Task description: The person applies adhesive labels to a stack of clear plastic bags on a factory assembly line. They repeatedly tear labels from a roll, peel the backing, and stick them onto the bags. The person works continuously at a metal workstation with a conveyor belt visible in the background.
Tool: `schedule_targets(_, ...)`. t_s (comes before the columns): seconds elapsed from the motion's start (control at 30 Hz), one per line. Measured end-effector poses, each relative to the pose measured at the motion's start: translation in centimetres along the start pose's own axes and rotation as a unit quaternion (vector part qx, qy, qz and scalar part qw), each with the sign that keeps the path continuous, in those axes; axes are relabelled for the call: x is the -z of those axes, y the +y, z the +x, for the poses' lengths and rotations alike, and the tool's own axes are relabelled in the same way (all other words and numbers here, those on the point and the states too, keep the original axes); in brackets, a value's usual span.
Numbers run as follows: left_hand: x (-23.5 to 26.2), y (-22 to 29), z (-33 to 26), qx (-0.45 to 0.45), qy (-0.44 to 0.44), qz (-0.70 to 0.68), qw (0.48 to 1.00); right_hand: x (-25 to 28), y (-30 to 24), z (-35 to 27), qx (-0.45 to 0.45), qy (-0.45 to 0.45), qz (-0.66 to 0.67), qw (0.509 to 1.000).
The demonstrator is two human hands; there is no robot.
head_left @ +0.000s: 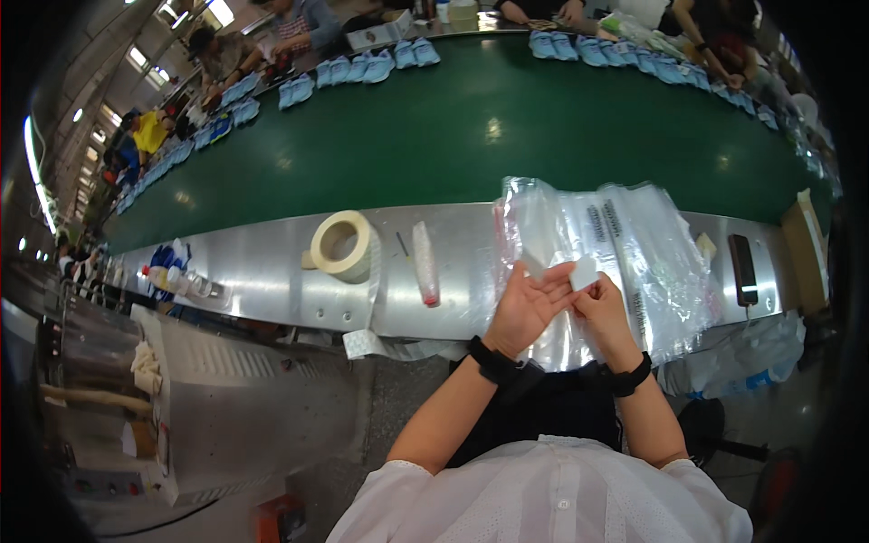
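My left hand (525, 312) is turned palm up with its fingers stretched out, over a spread of clear plastic bags (665, 262). Close beside it, my right hand (605, 315) pinches a small white rounded piece (584, 272), which looks like a sticker or label, near the left fingertips. Whether the left fingers touch that piece, I cannot tell. Several bags overlap on the metal ledge, some with dark print. A wide roll of pale tape (348, 246) lies to the left, its loose strip of labels (389, 346) hanging over the front edge.
Beyond the metal ledge (262, 262) runs a green conveyor belt (453, 127) with light blue shoes (367, 66) along its far side, where other people work. A narrow clear-wrapped item (424, 262), a bottle (204, 288), a dark phone-like device (744, 270) and a cardboard box (804, 253) line the ledge.
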State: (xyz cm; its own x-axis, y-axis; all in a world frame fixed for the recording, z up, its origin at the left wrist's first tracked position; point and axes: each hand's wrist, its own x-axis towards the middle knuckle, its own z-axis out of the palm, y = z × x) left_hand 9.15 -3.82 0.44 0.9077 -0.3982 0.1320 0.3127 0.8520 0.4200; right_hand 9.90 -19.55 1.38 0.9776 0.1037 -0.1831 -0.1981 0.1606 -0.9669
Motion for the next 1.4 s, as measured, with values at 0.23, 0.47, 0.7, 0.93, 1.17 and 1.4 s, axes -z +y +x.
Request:
schedule_targets(0.23,0.6,0.8,0.3,0.116,0.162,0.187,0.962,1.1,-3.8,-2.6,0.114,0.082,-0.050,0.989)
schedule_targets(0.47,-6.1,2.4,2.8,0.241,0.148,0.415,0.865,1.2,-5.1,-2.5,0.207,-0.038,-0.182,0.960)
schedule_targets(0.7,-6.6,4.4,-0.1,0.193,0.160,0.113,0.961,1.1,-4.6,-5.2,0.302,-0.103,-0.339,0.885)
schedule_targets(0.93,-4.1,5.3,-5.6,0.229,0.054,0.138,0.962,-0.1,-1.7,-4.2,0.377,0.006,-0.505,0.776)
schedule_targets(1.17,-1.7,3.3,-4.2,0.104,0.220,0.220,0.945,8.2,-6.3,-2.9,0.068,0.253,-0.003,0.965)
schedule_targets(1.4,-2.8,2.6,-6.7,0.045,0.264,0.347,0.899,13.7,-5.6,-7.2,0.263,0.467,-0.286,0.795)
